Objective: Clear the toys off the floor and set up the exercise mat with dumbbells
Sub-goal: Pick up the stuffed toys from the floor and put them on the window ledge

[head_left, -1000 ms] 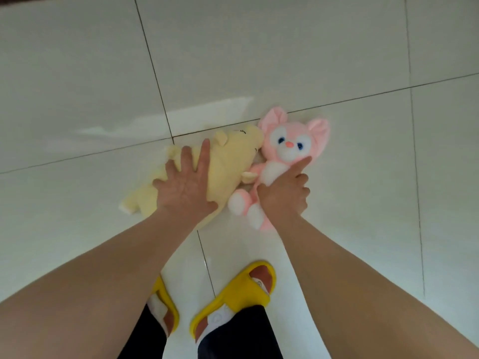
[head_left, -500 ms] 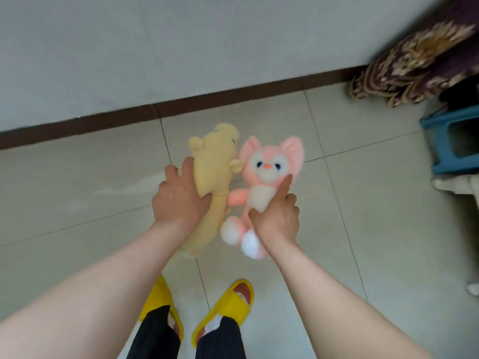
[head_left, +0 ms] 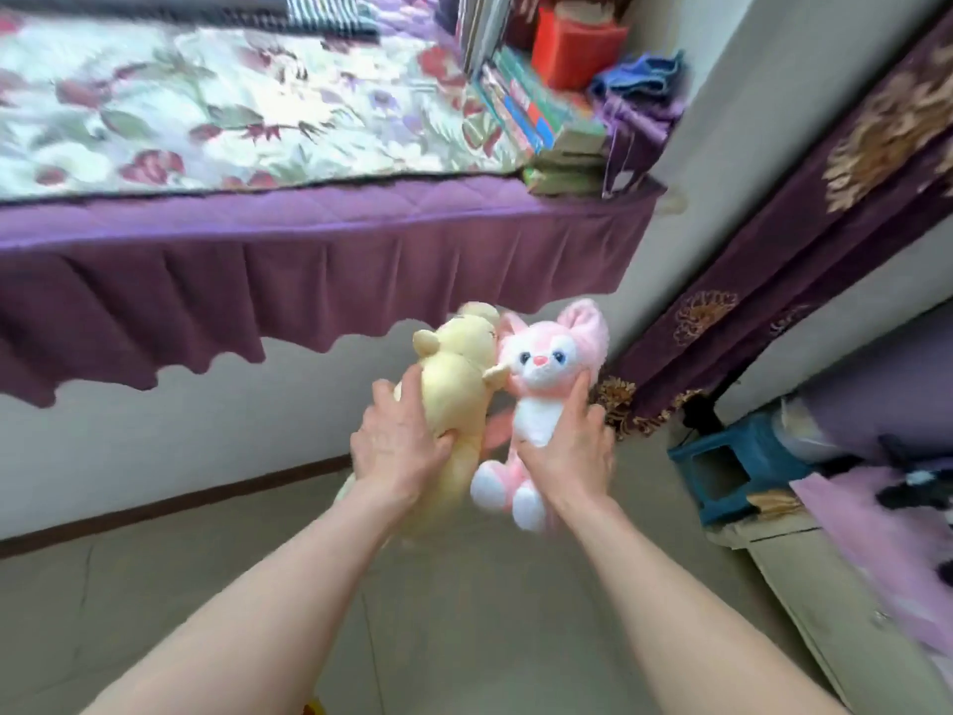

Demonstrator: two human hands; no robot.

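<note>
My left hand (head_left: 399,446) grips a pale yellow plush toy (head_left: 454,384) around its body. Beside it, my right hand (head_left: 567,451) holds a pink and white plush fox (head_left: 536,399) by its right side, face toward me. Both toys hang upright in the air, side by side and touching, well above the tiled floor (head_left: 464,611), in front of the bed's edge. No exercise mat or dumbbells are in view.
A bed (head_left: 330,209) with a floral cover and purple skirt fills the upper left. Stacked books (head_left: 536,116) and a red box (head_left: 577,43) sit at its far corner. A dark purple curtain (head_left: 799,240) hangs at right, with a blue stool (head_left: 722,472) below it.
Both hands closed on the toys and lifted them off the floor. The view swung up from the tiles to the bed and curtain.
</note>
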